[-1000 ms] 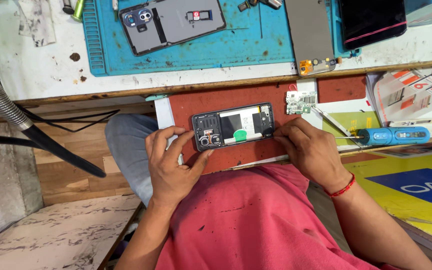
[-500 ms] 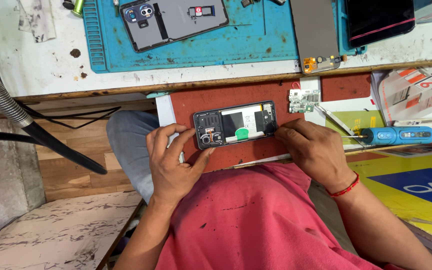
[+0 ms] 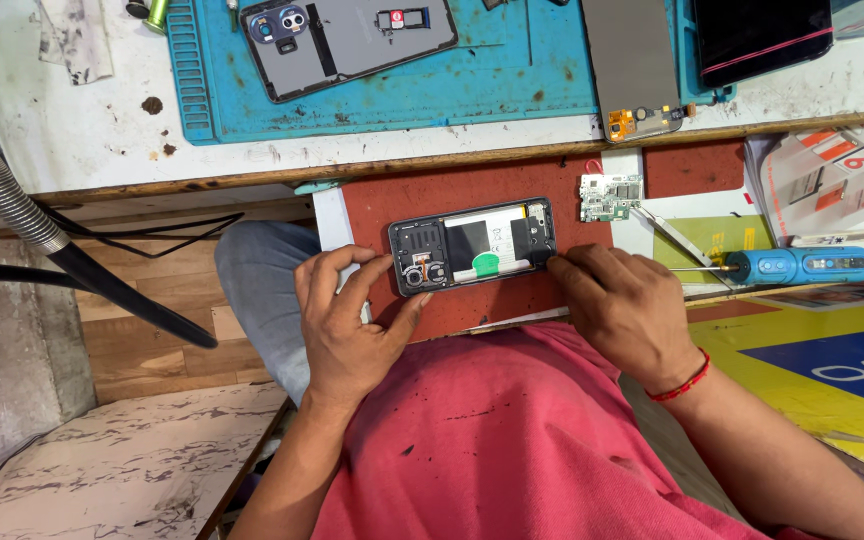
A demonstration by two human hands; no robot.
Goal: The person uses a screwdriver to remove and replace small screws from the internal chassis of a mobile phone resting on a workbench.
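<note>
Opened phone (image 3: 473,246), back cover off, battery and dark inner plates showing, lying lengthwise on a red pad (image 3: 512,190) over the lap, just below the workbench edge. Left hand (image 3: 352,325) gripping the phone's left end, fingers curling over its top corner and thumb pressing near the bottom corner beside the camera section. Right hand (image 3: 627,310) resting at the phone's right end, fingertips bunching against its lower right corner; whether pinching a small part there, cannot tell. Small green circuit board (image 3: 609,197) lying apart on the pad, just beyond the phone's upper right. Metal tweezers (image 3: 674,238) and blue electric screwdriver (image 3: 802,265) lying to the right, near the right hand but untouched. Blue work mat (image 3: 402,90) sitting on the white bench above, bearing a grey phone back cover (image 3: 352,40) with camera lenses and a grey display panel (image 3: 632,65) with orange flex. Black flexible hose (image 3: 42,235) crossing at left.
</note>
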